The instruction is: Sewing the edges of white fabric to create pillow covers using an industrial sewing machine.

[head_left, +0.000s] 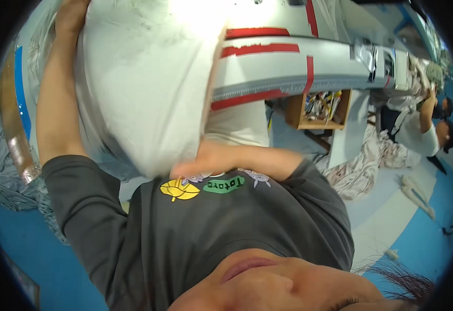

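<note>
Head view shows a big white pillow point(143, 88) held against the person's chest, above a grey tabletop point(288, 67) with red tape stripes. Left hand point(71, 15) grips its top corner, fingers clamped on the fabric; right hand point(205, 160) presses its lower edge, fingers curled together against it. A wooden box point(319, 109) hangs under the tabletop.
</note>
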`<move>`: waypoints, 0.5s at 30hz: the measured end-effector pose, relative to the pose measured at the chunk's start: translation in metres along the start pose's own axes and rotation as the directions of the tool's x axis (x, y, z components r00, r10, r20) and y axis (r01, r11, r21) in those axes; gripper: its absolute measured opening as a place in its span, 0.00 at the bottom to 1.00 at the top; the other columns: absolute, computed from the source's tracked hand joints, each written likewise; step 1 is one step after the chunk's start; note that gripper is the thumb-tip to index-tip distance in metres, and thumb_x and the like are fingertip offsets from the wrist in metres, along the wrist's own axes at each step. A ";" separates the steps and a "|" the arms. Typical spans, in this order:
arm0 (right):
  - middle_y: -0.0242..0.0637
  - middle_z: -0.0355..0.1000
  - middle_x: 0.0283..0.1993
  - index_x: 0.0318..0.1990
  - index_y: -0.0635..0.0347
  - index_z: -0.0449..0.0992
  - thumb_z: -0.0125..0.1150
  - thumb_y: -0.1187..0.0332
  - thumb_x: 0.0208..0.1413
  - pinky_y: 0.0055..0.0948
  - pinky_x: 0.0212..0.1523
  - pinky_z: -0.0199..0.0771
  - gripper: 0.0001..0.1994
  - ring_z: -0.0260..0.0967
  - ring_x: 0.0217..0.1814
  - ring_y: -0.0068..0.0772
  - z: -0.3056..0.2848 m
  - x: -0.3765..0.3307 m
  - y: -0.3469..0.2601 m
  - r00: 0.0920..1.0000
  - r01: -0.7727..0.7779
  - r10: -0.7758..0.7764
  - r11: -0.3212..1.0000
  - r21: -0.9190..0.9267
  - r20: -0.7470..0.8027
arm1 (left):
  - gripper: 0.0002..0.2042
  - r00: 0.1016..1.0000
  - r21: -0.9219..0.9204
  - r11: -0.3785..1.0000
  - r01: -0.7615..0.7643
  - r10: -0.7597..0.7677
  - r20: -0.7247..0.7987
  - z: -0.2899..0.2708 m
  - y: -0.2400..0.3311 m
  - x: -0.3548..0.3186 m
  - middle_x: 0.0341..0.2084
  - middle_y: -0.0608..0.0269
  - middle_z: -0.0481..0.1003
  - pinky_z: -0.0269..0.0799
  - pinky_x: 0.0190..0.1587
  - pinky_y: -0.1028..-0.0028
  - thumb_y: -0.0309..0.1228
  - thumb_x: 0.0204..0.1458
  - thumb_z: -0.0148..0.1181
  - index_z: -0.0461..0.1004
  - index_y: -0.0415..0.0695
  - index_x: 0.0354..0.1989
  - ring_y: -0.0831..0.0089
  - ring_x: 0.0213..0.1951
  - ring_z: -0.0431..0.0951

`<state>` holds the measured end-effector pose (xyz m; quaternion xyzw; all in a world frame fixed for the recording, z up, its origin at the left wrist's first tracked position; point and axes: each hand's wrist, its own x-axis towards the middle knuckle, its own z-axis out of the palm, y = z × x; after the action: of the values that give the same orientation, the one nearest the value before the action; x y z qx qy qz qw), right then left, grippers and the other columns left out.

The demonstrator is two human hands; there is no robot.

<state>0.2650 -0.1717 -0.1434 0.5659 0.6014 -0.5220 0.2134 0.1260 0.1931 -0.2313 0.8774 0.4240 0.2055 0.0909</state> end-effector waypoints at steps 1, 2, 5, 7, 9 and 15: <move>0.49 0.58 0.60 0.57 0.68 0.63 0.48 0.51 0.59 0.49 0.62 0.52 0.28 0.55 0.64 0.46 -0.003 -0.016 -0.004 0.986 0.140 -0.138 0.990 -0.013 0.090 | 0.20 0.996 0.067 0.994 0.090 -0.090 -0.001 -0.006 0.012 -0.006 0.38 0.46 0.75 0.68 0.46 0.60 0.45 0.54 0.51 0.68 0.44 0.49 0.49 0.43 0.74; 0.48 0.61 0.57 0.54 0.68 0.66 0.49 0.53 0.58 0.46 0.59 0.56 0.26 0.58 0.60 0.45 -0.004 -0.028 -0.006 0.934 0.351 -0.356 0.927 0.132 0.020 | 0.19 0.982 0.130 0.973 0.189 -0.187 -0.023 -0.018 0.026 -0.012 0.39 0.46 0.75 0.67 0.46 0.59 0.44 0.54 0.50 0.68 0.46 0.49 0.48 0.43 0.74; 0.47 0.70 0.46 0.48 0.67 0.72 0.52 0.59 0.58 0.37 0.52 0.66 0.19 0.67 0.51 0.42 -0.006 -0.069 0.018 0.797 0.573 -0.557 0.574 0.585 -0.233 | 0.17 0.995 -0.142 0.985 0.103 -0.102 0.012 -0.045 0.081 -0.063 0.36 0.50 0.76 0.69 0.44 0.61 0.38 0.51 0.55 0.70 0.44 0.47 0.53 0.41 0.75; 0.42 0.73 0.44 0.47 0.66 0.73 0.58 0.64 0.55 0.32 0.50 0.69 0.16 0.70 0.48 0.36 0.015 -0.081 0.034 0.660 0.701 -0.487 0.126 0.702 -0.572 | 0.29 0.918 -0.448 0.890 0.089 0.101 0.384 -0.056 0.108 -0.109 0.55 0.52 0.63 0.59 0.55 0.69 0.40 0.54 0.52 0.53 0.41 0.62 0.64 0.57 0.63; 0.39 0.71 0.48 0.50 0.65 0.71 0.63 0.67 0.52 0.30 0.53 0.66 0.19 0.67 0.51 0.31 0.048 -0.063 0.031 0.576 0.762 -0.362 -0.085 0.642 -0.733 | 0.40 0.850 -0.536 0.818 -0.208 0.423 0.314 -0.060 0.119 -0.152 0.63 0.49 0.53 0.47 0.65 0.67 0.44 0.51 0.56 0.44 0.37 0.66 0.62 0.65 0.53; 0.34 0.73 0.40 0.48 0.65 0.72 0.60 0.64 0.55 0.25 0.43 0.68 0.17 0.68 0.43 0.22 0.155 0.007 0.041 0.868 0.471 -0.313 0.276 0.838 -0.385 | 0.32 0.992 -0.190 0.981 -0.041 0.062 0.110 -0.084 0.104 -0.164 0.61 0.49 0.58 0.48 0.65 0.62 0.29 0.46 0.54 0.55 0.40 0.63 0.57 0.63 0.57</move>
<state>0.2481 -0.3106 -0.2211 0.4569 0.3466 -0.7571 -0.3128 0.0715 -0.0015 -0.1677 0.8860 0.3739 0.1958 0.1919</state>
